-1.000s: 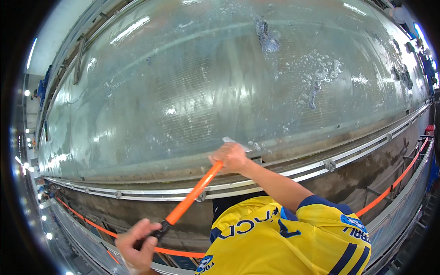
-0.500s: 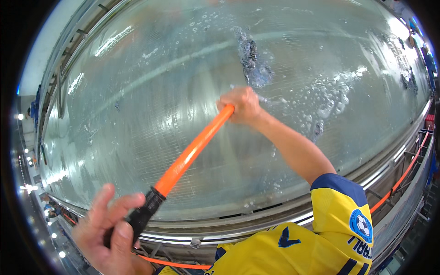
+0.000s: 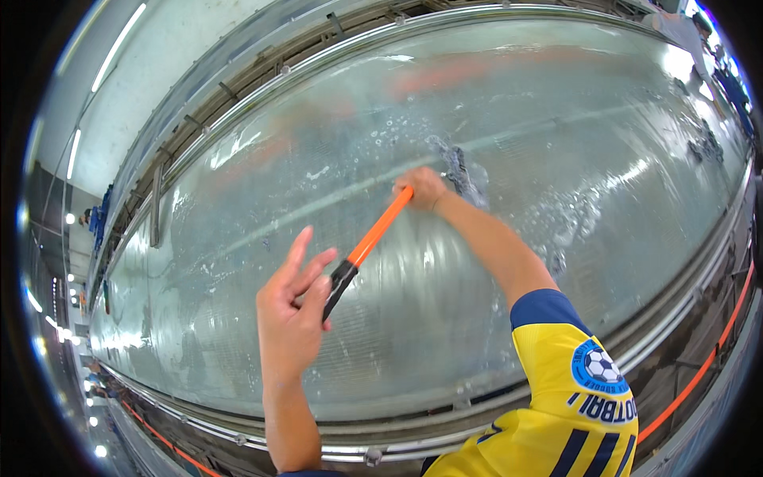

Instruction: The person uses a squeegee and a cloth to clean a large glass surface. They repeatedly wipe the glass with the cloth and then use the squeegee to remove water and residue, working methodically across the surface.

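Observation:
My right hand is closed around an orange pole, out over a broad, wet, greenish translucent slab. Along the pole's near end runs a black grip, which rests in my left hand between thumb and palm. That hold looks loose, with the index finger stretched out and the others partly bent. Just beyond my right hand lies a dark, bubbly wet patch. The pole's far end is hidden by my right hand.
A metal rail edges the slab on my side, and another rail runs along the far side. An orange hose or cable follows the frame at right. Another person is at the far right.
My left hand has moved forward and to the right with the black grip, closer to my right hand. The view has shifted, showing more of the far rail and wall.

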Available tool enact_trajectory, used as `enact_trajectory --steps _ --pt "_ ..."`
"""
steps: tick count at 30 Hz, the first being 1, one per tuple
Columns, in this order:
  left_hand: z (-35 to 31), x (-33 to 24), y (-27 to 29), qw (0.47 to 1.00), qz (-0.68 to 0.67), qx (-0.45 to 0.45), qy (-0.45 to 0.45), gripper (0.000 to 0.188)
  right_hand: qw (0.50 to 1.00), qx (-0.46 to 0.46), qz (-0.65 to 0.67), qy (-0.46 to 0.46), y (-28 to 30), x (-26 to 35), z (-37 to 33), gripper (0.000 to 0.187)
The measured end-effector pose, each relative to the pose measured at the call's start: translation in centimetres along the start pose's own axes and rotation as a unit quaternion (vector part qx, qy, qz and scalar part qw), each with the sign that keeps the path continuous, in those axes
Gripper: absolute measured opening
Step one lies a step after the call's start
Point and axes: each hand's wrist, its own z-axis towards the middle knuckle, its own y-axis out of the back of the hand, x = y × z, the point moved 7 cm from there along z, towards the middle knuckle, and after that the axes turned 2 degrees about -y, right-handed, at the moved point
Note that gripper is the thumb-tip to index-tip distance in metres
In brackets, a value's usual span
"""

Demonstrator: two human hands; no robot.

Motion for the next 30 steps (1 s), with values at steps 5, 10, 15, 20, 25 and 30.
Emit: enact_trajectory --steps 5,10,15,20,25,30 --pt "-12.4 1.2 5.3 0.998 -0.038 0.004 0.057 0.053 0.997 0.041 0.057 -0.039 2.5 13.7 -10.3 0.007" --pt "-14.8 -0.4 1.9 0.998 -0.026 0.051 0.03 0.049 0.996 0.051 0.065 -0.018 7.6 13.7 -15.0 0.026" --pt "-6.3 -3.1 -1.5 0.992 0.012 0.117 0.036 0.051 0.997 0.051 0.017 -0.056 8.4 6.4 -12.6 0.006" --pt "1.1 -6.4 0.7 0.996 0.055 0.064 -0.025 0.06 0.991 0.029 0.12 -0.056 5.6 4.5 -5.3 0.004" --pt "7.9 -3.5 -1.0 0.995 -0.021 0.075 -0.06 0.064 0.997 -0.002 0.059 -0.043 4.2 -3.1 0.1 0.003" --pt "8.7 3.2 -5.7 0.999 -0.025 0.031 0.023 0.065 0.986 0.076 -0.131 0.066 2.5 -10.9 5.4 0.003"
